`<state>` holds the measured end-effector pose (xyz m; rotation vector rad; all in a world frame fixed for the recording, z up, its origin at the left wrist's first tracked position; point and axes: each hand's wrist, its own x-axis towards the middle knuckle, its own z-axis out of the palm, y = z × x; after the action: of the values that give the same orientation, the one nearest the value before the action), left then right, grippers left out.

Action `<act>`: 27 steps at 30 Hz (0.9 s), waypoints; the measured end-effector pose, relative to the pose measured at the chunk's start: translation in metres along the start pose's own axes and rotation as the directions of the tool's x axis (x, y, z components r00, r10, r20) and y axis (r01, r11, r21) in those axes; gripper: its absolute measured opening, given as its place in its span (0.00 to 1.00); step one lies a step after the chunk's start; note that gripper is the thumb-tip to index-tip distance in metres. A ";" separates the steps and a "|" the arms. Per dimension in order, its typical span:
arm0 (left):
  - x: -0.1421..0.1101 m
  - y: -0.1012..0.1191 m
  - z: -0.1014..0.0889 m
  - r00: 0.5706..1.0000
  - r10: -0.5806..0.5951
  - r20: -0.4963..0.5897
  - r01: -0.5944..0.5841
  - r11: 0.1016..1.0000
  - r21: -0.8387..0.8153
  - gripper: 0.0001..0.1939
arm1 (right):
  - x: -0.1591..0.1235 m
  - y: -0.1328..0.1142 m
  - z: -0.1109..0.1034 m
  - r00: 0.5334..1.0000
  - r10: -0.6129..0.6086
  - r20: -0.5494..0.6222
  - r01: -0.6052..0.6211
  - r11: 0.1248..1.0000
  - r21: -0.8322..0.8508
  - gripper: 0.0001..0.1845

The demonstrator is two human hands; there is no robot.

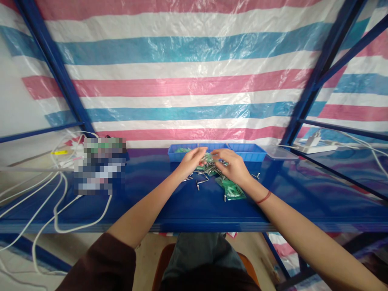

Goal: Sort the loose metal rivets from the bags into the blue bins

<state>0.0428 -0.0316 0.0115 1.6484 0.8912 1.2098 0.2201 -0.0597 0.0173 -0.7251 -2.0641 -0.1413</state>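
My left hand (191,159) reaches over the left side of a pile of small metal fasteners (214,167), which look like rivets or bolts. Its fingers are drawn together, and whatever they hold is hidden. Across the pile, my right hand (230,162) is loosely curved, thumb apart from the fingers, with nothing visible in it. A green plastic bag (233,190) with fasteners in it lies just below my right hand. Several loose fasteners (198,184) are scattered on the blue tabletop (169,202). Behind both hands stands a blue divided tray (247,152); green plastic shows in its left part.
A clear plastic lid or shallow box (280,152) lies right of the tray. A white power strip (315,144) sits farther right. White cables (60,202) run over the left end, beside a blurred-out pile (100,165). Blue metal posts (315,81) frame striped sheeting (194,81).
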 end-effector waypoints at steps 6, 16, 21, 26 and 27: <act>0.025 0.005 -0.046 0.925 0.150 -0.349 -0.048 0.958 0.284 0.14 | 0.003 -0.004 -0.008 0.998 -0.018 -0.060 0.009 0.990 -0.140 0.14; 0.036 -0.016 -0.109 0.978 0.048 -0.203 0.187 0.224 0.956 0.20 | -0.015 -0.010 -0.045 0.967 0.120 0.226 -0.080 0.980 -0.181 0.08; 0.034 -0.013 -0.098 0.993 0.085 -0.086 0.077 0.107 0.991 0.19 | -0.042 -0.019 -0.063 0.862 0.169 0.478 -0.078 0.976 -0.204 0.10; 0.035 -0.008 -0.096 0.976 0.119 -0.183 0.167 0.139 0.976 0.17 | -0.051 -0.025 -0.061 0.823 0.139 0.551 -0.014 0.974 -0.226 0.19; 0.035 -0.007 -0.095 0.973 0.121 -0.197 0.181 0.135 0.974 0.18 | -0.052 -0.026 -0.060 0.817 0.138 0.560 -0.007 0.973 -0.229 0.21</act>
<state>-0.0400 0.0249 0.0297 2.4893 2.2513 0.6703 0.2711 -0.1256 0.0152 -1.0839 -2.6196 -0.1141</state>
